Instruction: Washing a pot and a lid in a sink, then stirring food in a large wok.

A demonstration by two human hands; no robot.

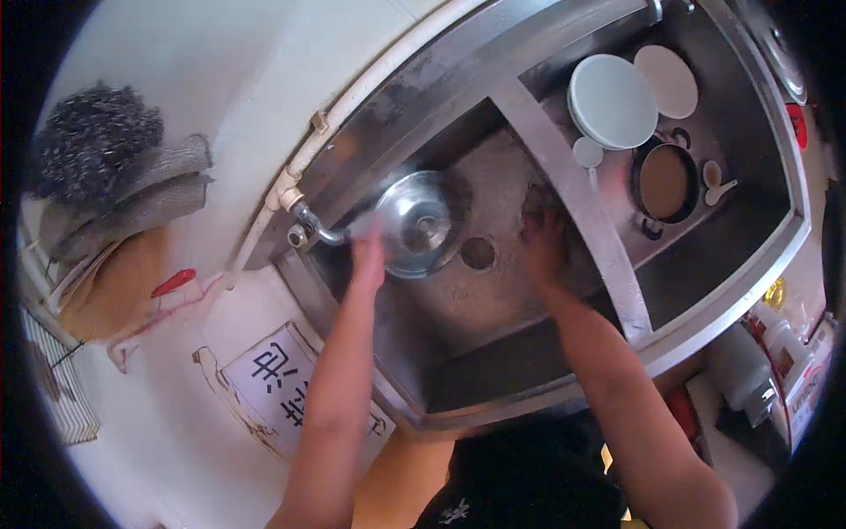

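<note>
A shiny round metal basin or lid (416,225) sits in the left compartment of the stainless steel sink (456,301). My left hand (371,250) is at its left edge, just below the spout of the metal tap (324,233). Blur there hides whether the fingers grip the rim. My right hand (545,248) reaches down to the compartment floor beside the divider (568,178). A dark, blurred patch lies at its fingertips, and I cannot make out what it is. Between the hands is the round drain hole (477,254).
The right compartment holds white bowls (613,102), a white plate (667,82), a dark two-handled pot (664,183), a pale ladle (588,153) and a white spoon (719,192). A pale pipe (357,92) follows the wall. Dark scouring mesh (99,142) hangs at left. Bottles (786,347) stand at right.
</note>
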